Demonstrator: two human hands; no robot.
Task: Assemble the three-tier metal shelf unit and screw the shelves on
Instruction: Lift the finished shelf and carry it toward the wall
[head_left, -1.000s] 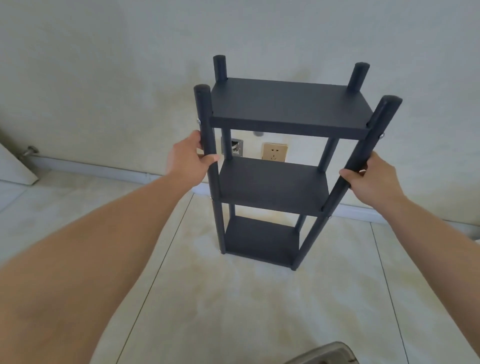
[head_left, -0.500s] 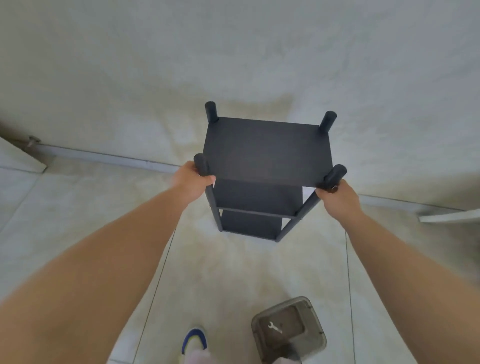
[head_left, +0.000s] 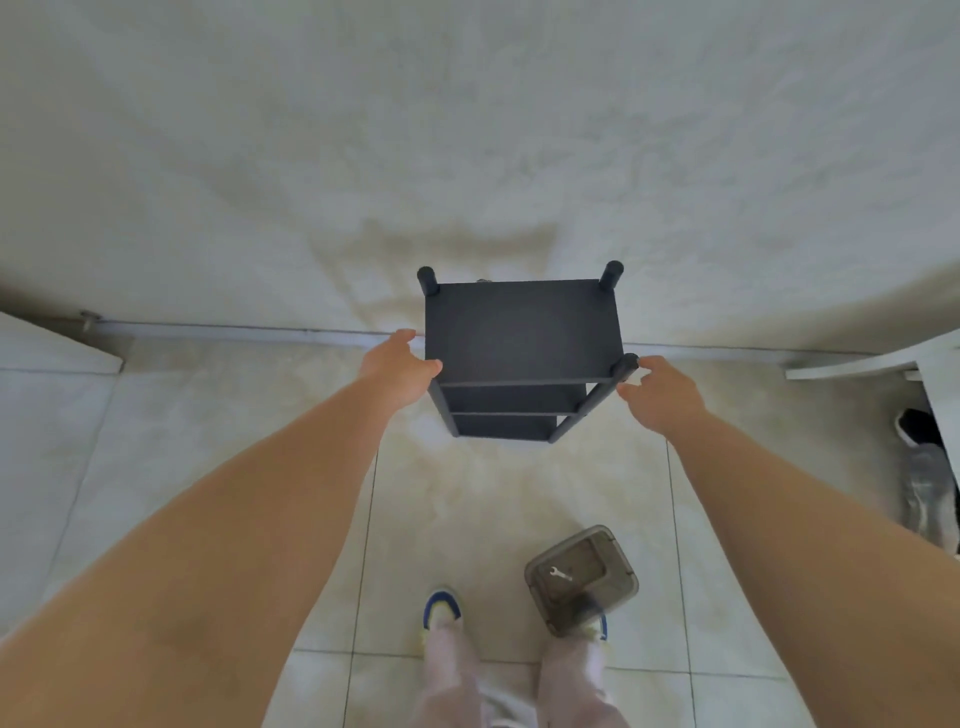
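While the shelf unit (head_left: 522, 332) stands upright on the floor (head_left: 493, 499), your left hand (head_left: 397, 366) and right hand (head_left: 660, 389) flank its top, fingers loosely apart.

The shelf (head_left: 522, 332) in front of me is dark and matt, its top smooth and even with no shine, and its round posts have the same dull coating. The floor (head_left: 493, 499) is pale glazed tile with a soft gloss. The wall (head_left: 467, 130) looks like chalky, mottled plaster. Near my shoes, the box (head_left: 582, 579) is smoky translucent plastic, and a bright metal wrench (head_left: 560, 574) lies in it.
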